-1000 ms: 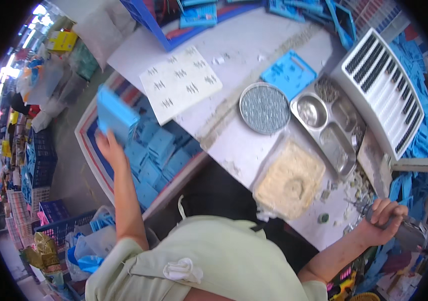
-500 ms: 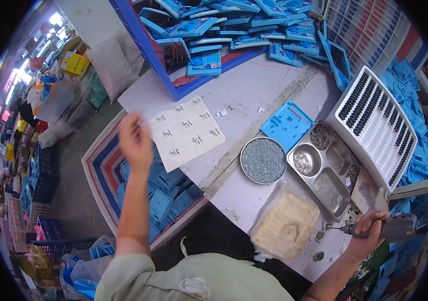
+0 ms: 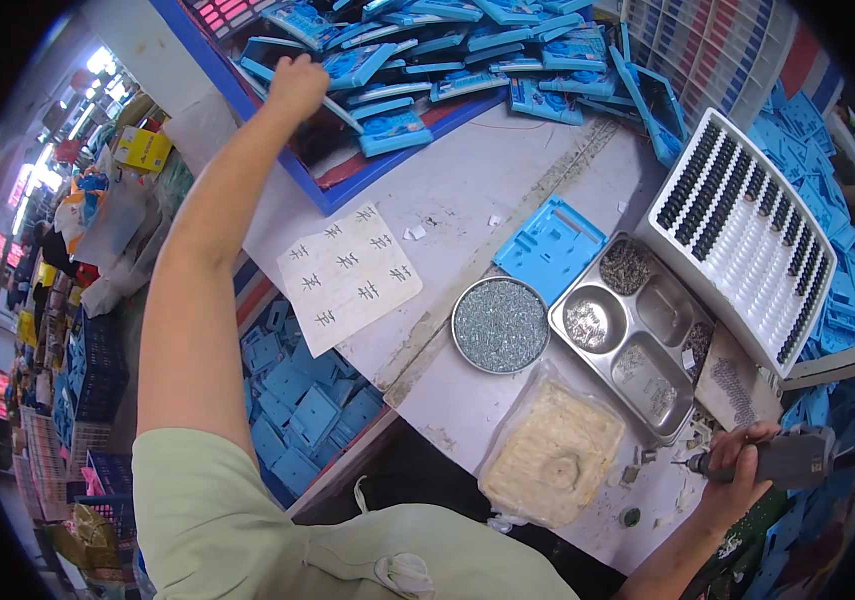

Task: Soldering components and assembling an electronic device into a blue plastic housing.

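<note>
My left hand [image 3: 298,88] is at the near left corner of the pile of blue plastic cases, its fingers bent over a case [image 3: 341,113] tilted with its dark side showing. The fingertips are partly hidden. In my right hand [image 3: 739,462] is a dark grey electric screwdriver [image 3: 793,458], its bit pointing left over the table's right side. A blue plastic panel [image 3: 551,248] lies flat in mid-table. Beside it stand a round tin of small silvery screws [image 3: 500,326] and a steel compartment tray [image 3: 615,338] with small metal parts.
A blue-rimmed crate [image 3: 339,197] holds the piled cases. A handwritten paper sheet [image 3: 352,278] lies at the left. A plastic-wrapped yellowish block [image 3: 551,450] is near me. At the right leans a white box with rows of black beads [image 3: 747,240]. Blue panels [image 3: 292,400] fill a bin below the table's left edge.
My left hand has moved up and away from me, from above the paper's left edge to the piled cases. My right hand still holds the screwdriver in nearly the same place. The view has shifted slightly.
</note>
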The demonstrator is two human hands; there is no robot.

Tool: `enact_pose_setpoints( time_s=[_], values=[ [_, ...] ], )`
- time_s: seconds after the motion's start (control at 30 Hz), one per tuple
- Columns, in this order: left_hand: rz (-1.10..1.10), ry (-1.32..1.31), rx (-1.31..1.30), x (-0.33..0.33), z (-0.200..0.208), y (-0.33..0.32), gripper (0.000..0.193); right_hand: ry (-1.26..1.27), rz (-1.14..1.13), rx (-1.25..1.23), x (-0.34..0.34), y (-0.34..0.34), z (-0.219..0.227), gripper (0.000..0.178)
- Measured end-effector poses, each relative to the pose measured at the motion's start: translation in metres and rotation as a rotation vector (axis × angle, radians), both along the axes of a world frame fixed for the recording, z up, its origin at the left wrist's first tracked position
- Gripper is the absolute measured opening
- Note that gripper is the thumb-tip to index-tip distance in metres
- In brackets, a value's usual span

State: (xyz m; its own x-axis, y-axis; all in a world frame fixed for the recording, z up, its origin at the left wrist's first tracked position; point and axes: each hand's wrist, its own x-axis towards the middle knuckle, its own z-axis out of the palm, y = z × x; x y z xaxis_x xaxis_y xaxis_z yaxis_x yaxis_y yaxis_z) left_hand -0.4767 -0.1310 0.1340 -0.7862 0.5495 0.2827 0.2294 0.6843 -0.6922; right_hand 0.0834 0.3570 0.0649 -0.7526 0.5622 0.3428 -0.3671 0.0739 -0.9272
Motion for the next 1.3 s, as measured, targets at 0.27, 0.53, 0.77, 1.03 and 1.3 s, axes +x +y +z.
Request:
enact_pose_setpoints(
  time_s=[0.27,0.53,0.77,1.03,1.3],
  values=[
    [-0.268,-0.154,0.703,0.058,0.078,-0.001,0.021,0.073,-0.370,0.374,-0.018,-0.010,0.009,0.057],
    [-0.211,-1.422,1.860,0.294,-0.048,0.123,0.031,-0.371,0.398,0.071,-0.005,-0.110,-0.016,0.039],
    [-0.041,-1.714,1.974,0.455,-0.120,0.164,0.048,-0.157,0.382,-0.470,0.002,-0.117,-0.069,0.047],
    [-0.452,-1.181,1.057,0.480,-0.150,0.145,0.058,-0.503,-0.159,0.730,0.028,-0.107,-0.087,0.046],
    [-0.535,-1.053,0.870,0.476,-0.163,0.148,0.056,-0.538,-0.125,0.770,0.014,-0.105,-0.102,0.024]
  ],
)
